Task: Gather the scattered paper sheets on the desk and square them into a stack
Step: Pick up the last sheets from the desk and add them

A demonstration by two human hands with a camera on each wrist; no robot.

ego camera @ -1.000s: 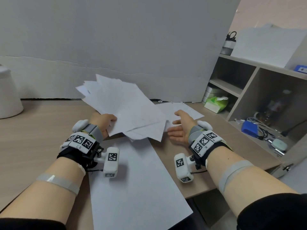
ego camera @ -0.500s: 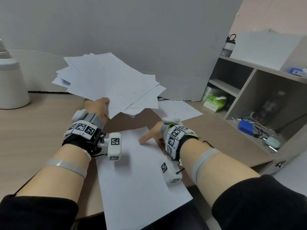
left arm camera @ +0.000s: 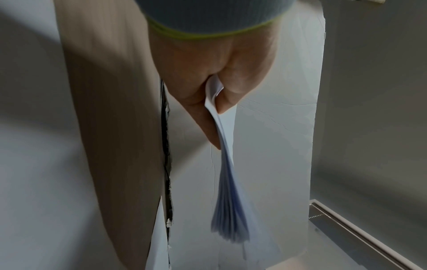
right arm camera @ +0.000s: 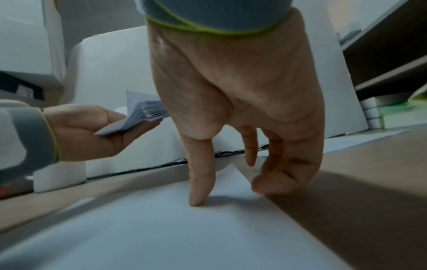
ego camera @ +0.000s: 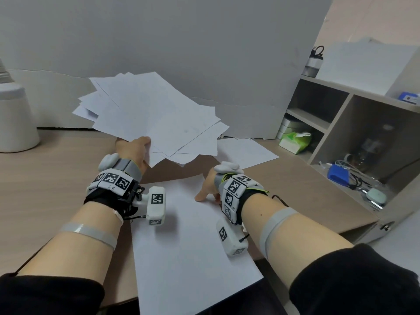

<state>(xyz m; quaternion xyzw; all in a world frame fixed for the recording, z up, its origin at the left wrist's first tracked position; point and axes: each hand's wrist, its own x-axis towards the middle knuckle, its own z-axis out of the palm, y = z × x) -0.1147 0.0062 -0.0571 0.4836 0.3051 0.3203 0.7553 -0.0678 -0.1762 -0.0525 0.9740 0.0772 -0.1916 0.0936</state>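
On desk, near sheet lengthwise toward wall.

The fanned bundle of plain white paper sheets carries no print, and the large blank white sheet matches it. The flat wooden desk is pale beige with fine straight grain. The boxy wrist trackers are white with black-and-white square code patterns. The soft grey wristband has a lime-green edge. The crumpled tissue packet is bright green, and the small plastic box is deep blue.
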